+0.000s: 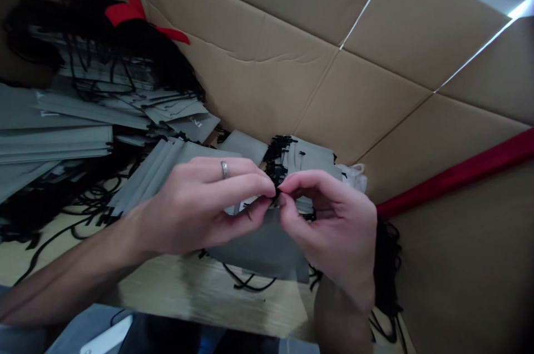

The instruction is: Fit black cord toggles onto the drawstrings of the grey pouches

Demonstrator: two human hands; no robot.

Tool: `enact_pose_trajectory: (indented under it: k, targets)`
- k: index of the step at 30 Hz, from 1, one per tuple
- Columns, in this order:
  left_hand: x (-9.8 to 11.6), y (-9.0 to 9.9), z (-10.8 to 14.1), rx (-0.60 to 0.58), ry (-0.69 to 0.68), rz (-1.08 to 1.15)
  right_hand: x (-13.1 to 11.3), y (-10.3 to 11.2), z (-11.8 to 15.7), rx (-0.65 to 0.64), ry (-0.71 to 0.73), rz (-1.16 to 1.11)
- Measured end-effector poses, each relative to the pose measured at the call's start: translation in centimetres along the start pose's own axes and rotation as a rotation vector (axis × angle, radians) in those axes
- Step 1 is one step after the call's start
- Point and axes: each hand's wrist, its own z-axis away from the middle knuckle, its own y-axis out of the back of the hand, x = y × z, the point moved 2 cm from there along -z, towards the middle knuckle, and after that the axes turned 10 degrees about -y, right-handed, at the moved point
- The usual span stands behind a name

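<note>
My left hand (pixel 208 204), with a ring on one finger, pinches the end of a black cord (pixel 275 194) between thumb and index finger. Opposite it, my right hand (pixel 334 220) pinches the same small black piece, and the fingertips of both hands nearly meet. Below them lies a flat grey pouch (pixel 262 248), partly covered by my hands. A loop of black cord (pixel 250 282) sticks out past its near edge. Just behind my fingers sits a stack of grey pouches (pixel 311 156) with knotted black cord ends. How the cord runs between the fingertips is hidden.
Piles of grey pouches (pixel 54 140) with tangled black cords fill the left side. A red strip (pixel 129 9) rests on a black cord bundle (pixel 167 59). Cardboard walls (pixel 267 87) enclose the back and right. More black cords (pixel 386 270) hang at right, below a red band (pixel 454 173).
</note>
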Motion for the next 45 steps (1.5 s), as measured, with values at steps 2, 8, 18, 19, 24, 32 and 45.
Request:
enact_pose_trajectory:
  k: [2,8,18,19,24,32,45]
  targets:
    - [0.6,0.0,0.1,-0.009,-0.066,-0.091,-0.4,-0.3,0.3,0.06,0.094,0.115]
    - [1.6,0.2,0.5,-0.043,-0.036,-0.173,-1.7,-1.3,1.2,0.16,0.316,0.34]
    - [0.1,0.5,-0.4,0.132,0.142,0.159,-1.1,-0.2,0.6,0.058,0.175,-0.028]
    - [-0.1,0.3,-0.4,0.132,0.163,0.211,-1.0,-0.1,0.6,0.046,0.142,-0.05]
    - [-0.1,0.1,-0.1,0.103,0.081,0.079,-0.7,-0.1,0.7,0.141,0.088,0.016]
    - [-0.9,-0.2,3.2,-0.002,0.106,0.107,-1.8,-1.2,1.3,0.303,0.189,0.178]
    - [0.9,0.1,0.0,0.157,0.139,0.058,-1.8,-1.2,1.5,0.27,0.343,0.235]
